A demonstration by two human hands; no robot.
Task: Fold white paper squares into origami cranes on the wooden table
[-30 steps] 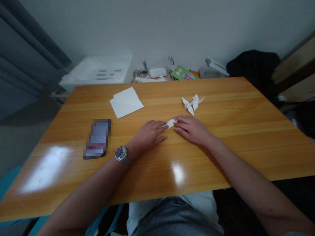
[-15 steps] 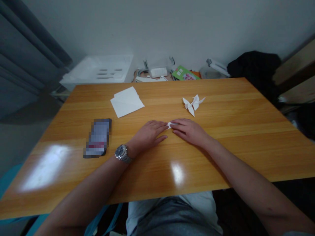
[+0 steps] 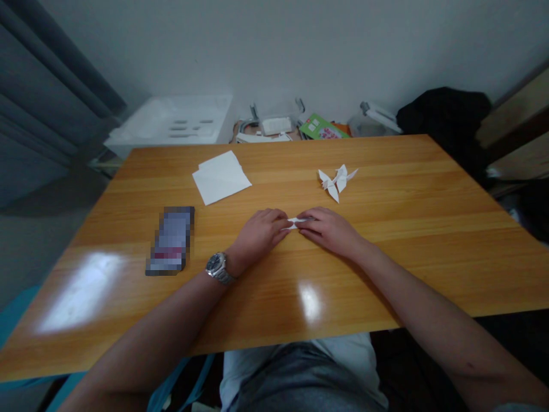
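A small folded piece of white paper (image 3: 294, 223) lies at the middle of the wooden table (image 3: 343, 292), mostly covered by my fingers. From the left, my left hand (image 3: 263, 232) grips its edge between thumb and fingertips; a metal watch (image 3: 218, 266) is on that wrist. My right hand (image 3: 328, 229) has its fingers closed on the paper's right side. The fingertips of both hands nearly meet over it. Beyond my right hand sit white folded paper cranes (image 3: 337, 182), close together with wings spread.
White paper sheets (image 3: 222, 178) lie stacked at the back left. A phone (image 3: 170, 240), its screen pixelated, rests left of my left hand. Behind the table's far edge are a white foam tray (image 3: 171, 123), a green booklet (image 3: 321, 127) and a black cloth-like heap (image 3: 444, 114).
My left thumb has moved up against the fingers, closing on the paper. Slightly more of the paper shows between the hands. The right hand has barely shifted.
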